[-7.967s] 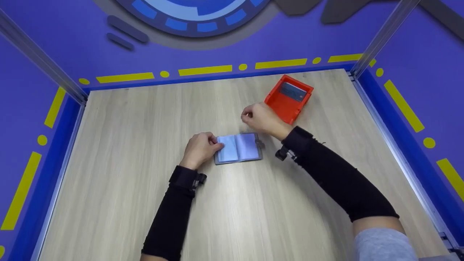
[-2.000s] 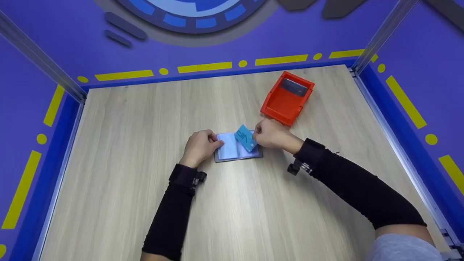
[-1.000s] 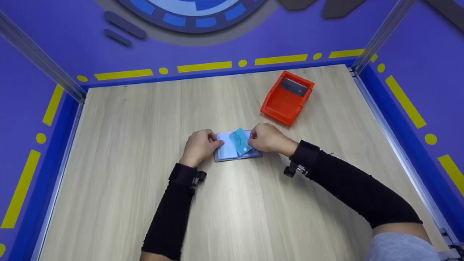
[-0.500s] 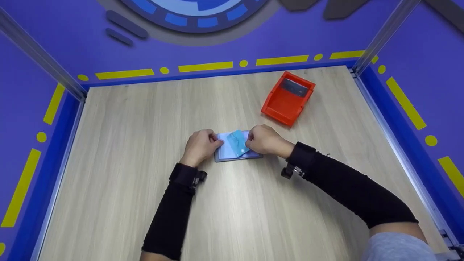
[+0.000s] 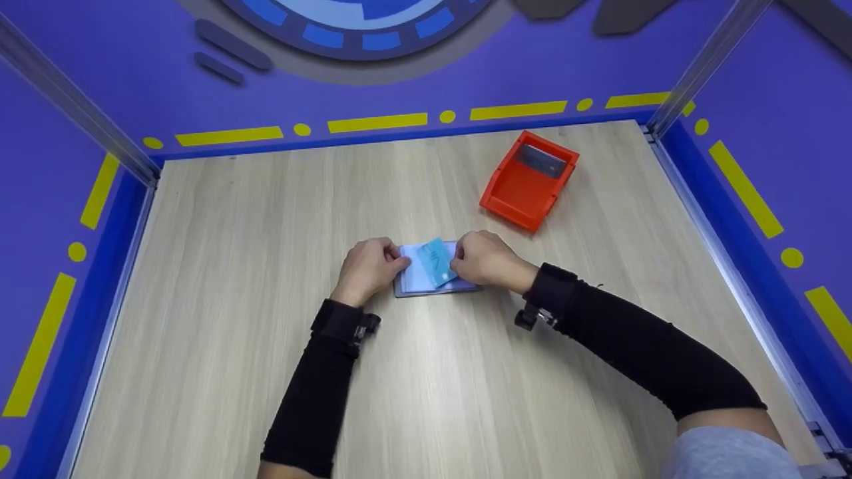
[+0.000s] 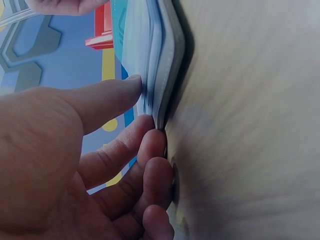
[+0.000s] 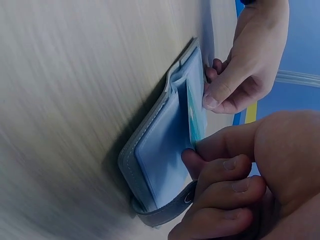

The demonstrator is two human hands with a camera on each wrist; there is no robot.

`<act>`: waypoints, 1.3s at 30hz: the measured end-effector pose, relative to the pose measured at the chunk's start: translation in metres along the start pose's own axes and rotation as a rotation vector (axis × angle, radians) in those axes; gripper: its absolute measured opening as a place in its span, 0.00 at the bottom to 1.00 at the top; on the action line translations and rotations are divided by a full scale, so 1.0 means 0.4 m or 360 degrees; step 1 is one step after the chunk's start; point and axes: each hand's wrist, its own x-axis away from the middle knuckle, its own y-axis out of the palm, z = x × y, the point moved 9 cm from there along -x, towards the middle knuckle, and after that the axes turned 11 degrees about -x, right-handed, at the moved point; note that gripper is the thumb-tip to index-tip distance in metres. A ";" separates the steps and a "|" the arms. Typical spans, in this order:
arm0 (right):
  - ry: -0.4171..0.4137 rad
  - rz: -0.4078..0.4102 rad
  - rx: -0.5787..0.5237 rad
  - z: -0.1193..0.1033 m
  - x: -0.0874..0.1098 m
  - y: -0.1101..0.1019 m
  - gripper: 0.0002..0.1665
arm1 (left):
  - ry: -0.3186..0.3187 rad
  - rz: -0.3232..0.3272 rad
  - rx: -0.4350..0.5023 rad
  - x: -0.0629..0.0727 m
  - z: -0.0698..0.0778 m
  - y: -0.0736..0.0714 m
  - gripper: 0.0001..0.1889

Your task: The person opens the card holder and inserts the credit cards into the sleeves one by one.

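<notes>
A grey card holder [image 5: 407, 293] with clear plastic sleeves lies spread open on the table. My left hand [image 5: 365, 269] pinches its left edge; in the left wrist view the thumb [image 6: 112, 100] presses the sleeves with fingers beneath. My right hand [image 5: 489, 258] pinches a teal card [image 5: 436, 261] between thumb and fingertip, holding it tilted over the middle fold. In the right wrist view the card [image 7: 196, 116] stands against the left-hand sleeves. Whether its edge is inside a sleeve I cannot tell. A strap with a snap [image 7: 170, 212] sticks out at the holder's right end.
Behind my right hand stands a red plastic bin [image 5: 518, 196], with a dark grey rectangle [image 5: 540, 161] at its far end. Blue-purple panels [image 5: 373, 100] border the wooden table [image 5: 266, 219] at the back and both sides.
My right hand, earlier near the bin, came to the holder with the teal card. Over the last two seconds the card shifted left across the fold. My left hand stayed in place.
</notes>
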 end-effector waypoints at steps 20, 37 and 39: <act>-0.0106 -0.0015 -0.0013 -0.020 0.001 0.025 0.16 | -0.0040 -0.0020 0.0013 -0.001 -0.002 0.002 0.10; -0.0142 -0.0045 -0.0019 -0.050 0.000 0.056 0.15 | -0.0041 -0.0008 -0.0049 -0.004 -0.001 0.002 0.09; -0.0151 -0.0044 -0.0013 -0.054 0.002 0.060 0.14 | -0.0039 -0.0009 -0.0050 -0.004 -0.002 0.004 0.08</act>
